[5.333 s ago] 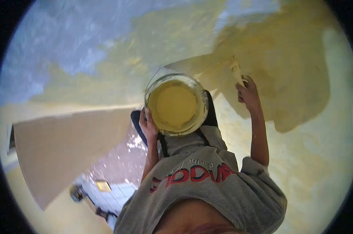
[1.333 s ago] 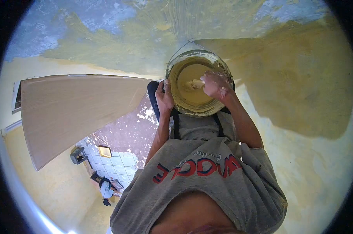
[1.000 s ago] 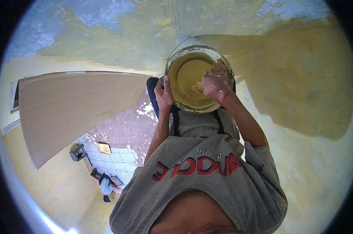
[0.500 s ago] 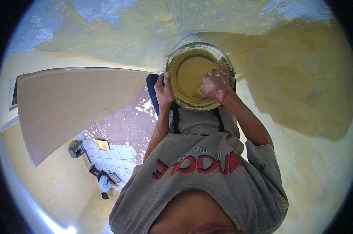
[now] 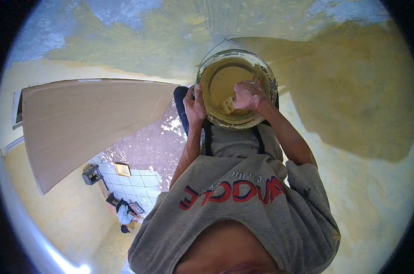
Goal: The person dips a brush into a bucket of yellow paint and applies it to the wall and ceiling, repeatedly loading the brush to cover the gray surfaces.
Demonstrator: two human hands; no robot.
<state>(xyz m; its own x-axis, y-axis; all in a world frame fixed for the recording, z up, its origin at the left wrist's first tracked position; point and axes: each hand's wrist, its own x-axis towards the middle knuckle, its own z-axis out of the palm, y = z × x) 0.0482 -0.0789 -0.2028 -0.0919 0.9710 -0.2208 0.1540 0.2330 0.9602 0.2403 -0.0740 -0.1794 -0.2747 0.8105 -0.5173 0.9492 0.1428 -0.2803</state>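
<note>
A paint bucket [image 5: 237, 122] with a caked rim and a thin wire handle is held before my lap. Tan-yellow paint [image 5: 225, 82] fills its inside. My left hand [image 5: 194, 104] grips the bucket's left side, thumb up by the rim and fingers round the outer wall. Over the bucket's opening, my right hand [image 5: 249, 95] is closed in a fist round a paintbrush [image 5: 228, 105]. Its paint-coated bristles point left and down at the inner wall near me; most of the handle is hidden by the fist. Paint smears mark the right hand.
A wall [image 5: 179, 43] with patchy yellow and blue paint rises just ahead. To the left hangs a large brown sheet [image 5: 92, 123]. Far below, another person [image 5: 124, 215] is near a small stool [image 5: 92, 174] and a framed panel [image 5: 122, 169] on the tiled floor.
My right hand has moved slightly left and up inside the bucket, bringing the brush bristles further left and into clearer view. My left hand keeps its hold on the bucket.
</note>
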